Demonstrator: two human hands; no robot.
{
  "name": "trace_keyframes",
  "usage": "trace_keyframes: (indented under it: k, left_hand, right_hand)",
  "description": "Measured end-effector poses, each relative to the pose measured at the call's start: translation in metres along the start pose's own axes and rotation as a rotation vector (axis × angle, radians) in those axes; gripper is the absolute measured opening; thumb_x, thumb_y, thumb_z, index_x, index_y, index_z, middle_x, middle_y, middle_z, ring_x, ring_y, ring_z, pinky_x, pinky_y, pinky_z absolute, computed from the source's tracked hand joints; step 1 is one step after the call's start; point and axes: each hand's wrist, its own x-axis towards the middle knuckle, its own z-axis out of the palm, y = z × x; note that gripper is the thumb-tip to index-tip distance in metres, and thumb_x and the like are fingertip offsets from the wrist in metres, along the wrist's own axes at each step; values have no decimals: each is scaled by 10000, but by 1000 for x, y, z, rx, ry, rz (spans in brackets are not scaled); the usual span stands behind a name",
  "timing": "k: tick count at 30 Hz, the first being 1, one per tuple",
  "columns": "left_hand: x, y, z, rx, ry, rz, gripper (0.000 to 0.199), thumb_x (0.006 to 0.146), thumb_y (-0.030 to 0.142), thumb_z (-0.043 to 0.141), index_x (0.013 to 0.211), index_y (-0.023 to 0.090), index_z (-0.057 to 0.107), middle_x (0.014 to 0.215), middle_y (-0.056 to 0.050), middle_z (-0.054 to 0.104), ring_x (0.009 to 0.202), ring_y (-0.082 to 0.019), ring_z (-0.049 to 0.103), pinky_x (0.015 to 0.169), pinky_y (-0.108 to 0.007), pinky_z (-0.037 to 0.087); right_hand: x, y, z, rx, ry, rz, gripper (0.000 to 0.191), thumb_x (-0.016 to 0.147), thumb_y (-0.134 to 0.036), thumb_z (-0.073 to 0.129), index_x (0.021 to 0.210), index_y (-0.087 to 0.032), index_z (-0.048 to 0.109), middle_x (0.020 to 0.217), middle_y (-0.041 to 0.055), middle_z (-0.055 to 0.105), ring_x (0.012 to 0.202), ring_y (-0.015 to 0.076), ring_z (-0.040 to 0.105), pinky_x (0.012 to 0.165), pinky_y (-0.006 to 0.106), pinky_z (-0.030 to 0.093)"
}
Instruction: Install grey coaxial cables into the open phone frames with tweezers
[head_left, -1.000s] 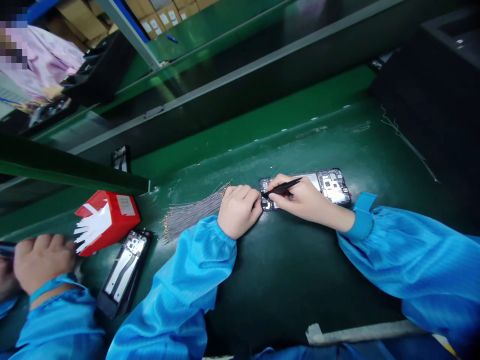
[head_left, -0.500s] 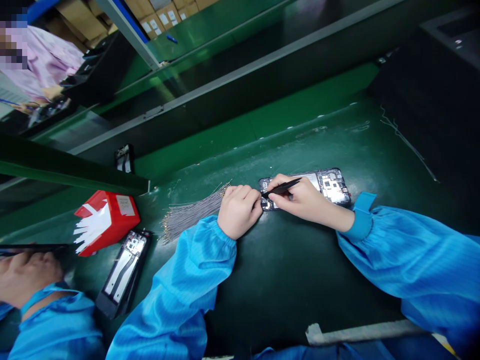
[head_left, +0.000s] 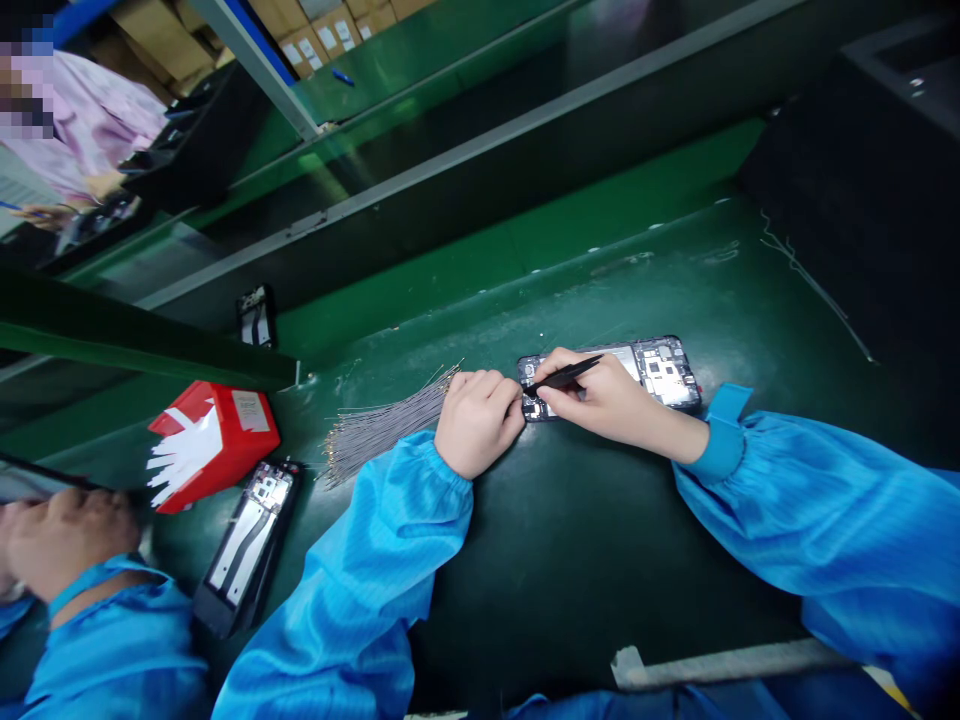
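Observation:
An opened phone lies flat on the green bench, its boards and silvery middle exposed. My right hand rests over it, pinching black tweezers whose tip points down at the phone's left end. At that same end my left hand is closed, fingers curled against the phone's edge; what they grip, if anything, is hidden. Just left of my left hand is a bundle of thin grey cables with gold-coloured ends, partly beneath my left hand and sleeve.
A red box of white strips and stacked opened phones stand to the left. Beside them is a co-worker's hand. Another phone lies behind the green post. A black box fills the right; loose wires lie before it.
My hands, the tweezers and the phone hold the same position. The co-worker's hand at the left has shifted slightly right, and the phone behind the post has moved slightly right.

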Motion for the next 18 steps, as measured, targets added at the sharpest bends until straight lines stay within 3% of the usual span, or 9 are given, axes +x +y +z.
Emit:
trace_keyframes:
  k: [18]
  left_hand:
    - [0, 0, 0, 1, 8, -14, 146, 806, 205, 438, 712, 173, 545, 670, -12, 530, 671, -147, 479, 681, -288, 343]
  right_hand:
    - [0, 0, 0, -23, 19, -21, 58, 763, -153, 499, 782, -155, 554, 738, 9, 594, 619, 100, 549, 576, 209, 414]
